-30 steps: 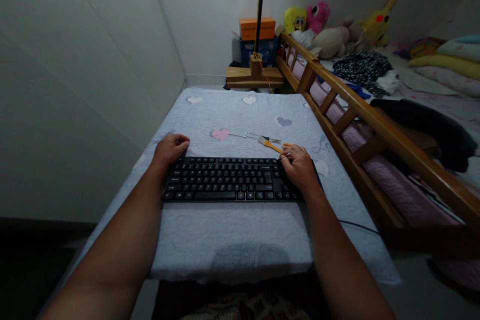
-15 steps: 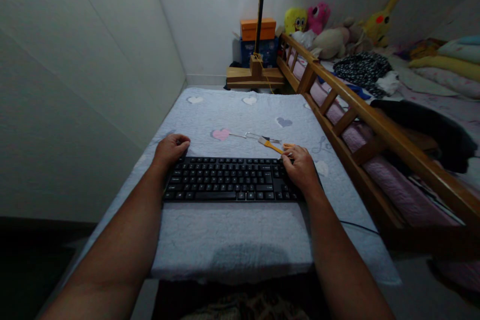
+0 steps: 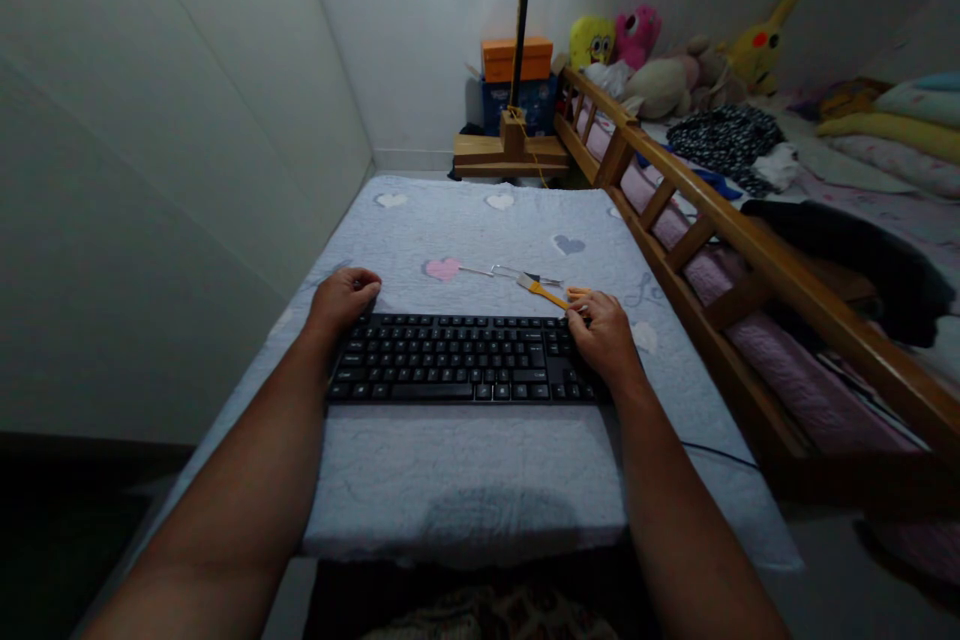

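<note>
A black keyboard [image 3: 450, 360] lies flat on the cloth-covered table in front of me. My left hand [image 3: 343, 300] is at its upper left corner, fingers curled in; whatever they may hold is hidden. Over the number pad side rests my right hand [image 3: 602, 332], thumb and fingers closed together, with a small pale bit at the fingertips that I cannot make out. Just beyond that hand lies a brush [image 3: 541, 290] with a yellow handle and pale bristles. Beside it are a thin metal tool [image 3: 508, 270], a pale thin stick [image 3: 475, 270] and a small orange item [image 3: 577, 292].
A pale quilted cloth [image 3: 465, 460] with heart patterns covers the table. To the right runs a wooden bed rail [image 3: 720, 230], with plush toys [image 3: 660, 80] and clothes behind it. A wooden stand [image 3: 510, 155] and an orange box [image 3: 516, 59] are at the far wall. A cable [image 3: 720, 453] trails right.
My right hand has shifted very slightly to the right. The left hand, the keyboard and the tools stay where they were.
</note>
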Demonstrator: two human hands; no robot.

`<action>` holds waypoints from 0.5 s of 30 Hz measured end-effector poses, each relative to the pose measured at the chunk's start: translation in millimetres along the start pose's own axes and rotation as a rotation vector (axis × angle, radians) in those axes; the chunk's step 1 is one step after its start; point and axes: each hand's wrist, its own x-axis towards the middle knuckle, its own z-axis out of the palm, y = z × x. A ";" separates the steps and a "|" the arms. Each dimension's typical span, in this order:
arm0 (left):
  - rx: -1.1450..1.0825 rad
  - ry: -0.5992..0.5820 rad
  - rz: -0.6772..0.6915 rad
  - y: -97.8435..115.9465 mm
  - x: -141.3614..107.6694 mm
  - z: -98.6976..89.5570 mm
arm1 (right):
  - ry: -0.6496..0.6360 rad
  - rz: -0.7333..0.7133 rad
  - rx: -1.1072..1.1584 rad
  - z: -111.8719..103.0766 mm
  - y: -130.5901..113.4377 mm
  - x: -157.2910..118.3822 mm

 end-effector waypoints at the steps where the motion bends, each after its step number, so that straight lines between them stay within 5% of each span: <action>1: 0.004 -0.002 -0.002 0.9 -0.4 -0.3 | 0.002 -0.001 -0.003 -0.1 0.0 0.2; 15: -0.002 0.000 -0.014 0.6 0.5 1.1 | -0.018 -0.013 0.009 0.6 -4.0 -0.1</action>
